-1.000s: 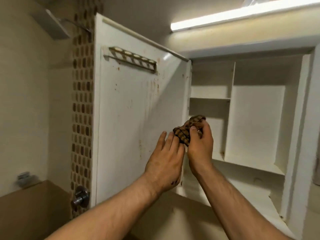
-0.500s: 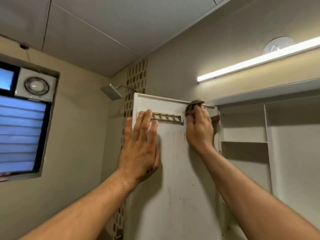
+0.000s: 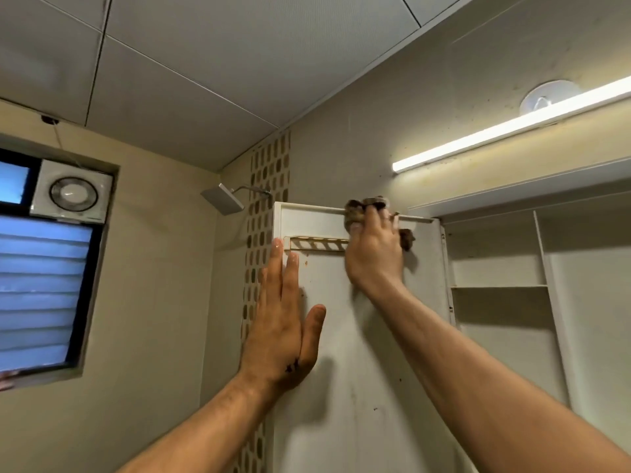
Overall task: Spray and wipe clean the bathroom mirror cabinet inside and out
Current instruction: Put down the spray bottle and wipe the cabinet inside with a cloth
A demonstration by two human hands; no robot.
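Observation:
The white cabinet door (image 3: 362, 336) stands swung open, its stained inner face towards me. My right hand (image 3: 374, 250) presses a brown checked cloth (image 3: 356, 211) against the door's top edge, above a small slotted rack (image 3: 317, 243). My left hand (image 3: 283, 319) lies flat on the door's left side, fingers straight and together, holding nothing. To the right, the open cabinet (image 3: 546, 302) shows bare white shelves and a vertical divider.
A square shower head (image 3: 222, 198) juts out left of the door, beside a strip of brown mosaic tile (image 3: 268, 186). A lit tube light (image 3: 512, 126) runs above the cabinet. A louvred window (image 3: 44, 291) and exhaust fan (image 3: 71, 191) sit on the left wall.
My view tilted upwards. My right hand carried the cloth from the door's hinge side at mid height up to its top edge, then slightly left. My left hand slid up and stays flat.

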